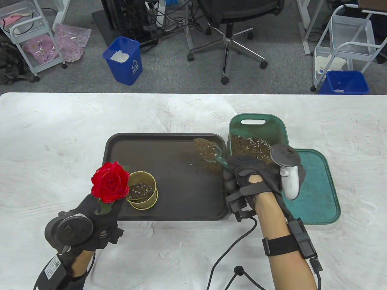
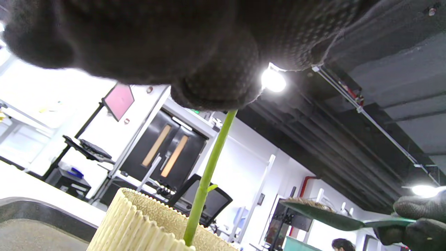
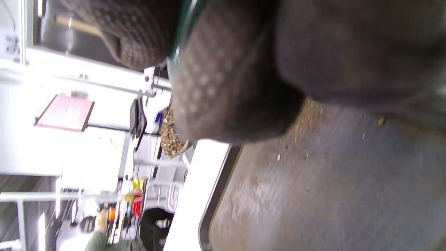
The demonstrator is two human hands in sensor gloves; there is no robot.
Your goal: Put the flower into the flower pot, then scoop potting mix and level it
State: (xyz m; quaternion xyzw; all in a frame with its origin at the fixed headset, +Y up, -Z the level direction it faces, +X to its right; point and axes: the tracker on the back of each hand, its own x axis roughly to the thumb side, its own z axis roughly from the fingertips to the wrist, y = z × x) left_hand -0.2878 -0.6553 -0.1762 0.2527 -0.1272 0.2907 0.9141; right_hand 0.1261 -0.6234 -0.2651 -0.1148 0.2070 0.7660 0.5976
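Observation:
A red flower is held by my left hand at its stem; the green stem runs down into the ribbed yellow flower pot, which stands on the dark tray and holds a little potting mix. My right hand grips the handle of a green scoop, heaped with potting mix and raised over the tray's right side. The green bin behind it holds potting mix. The right wrist view shows fingers round the scoop's handle and mix.
A teal lid lies right of the bin. Loose mix is scattered on the tray's right part. A black cable trails on the white table near its front edge. Bins, a chair and carts stand on the floor beyond.

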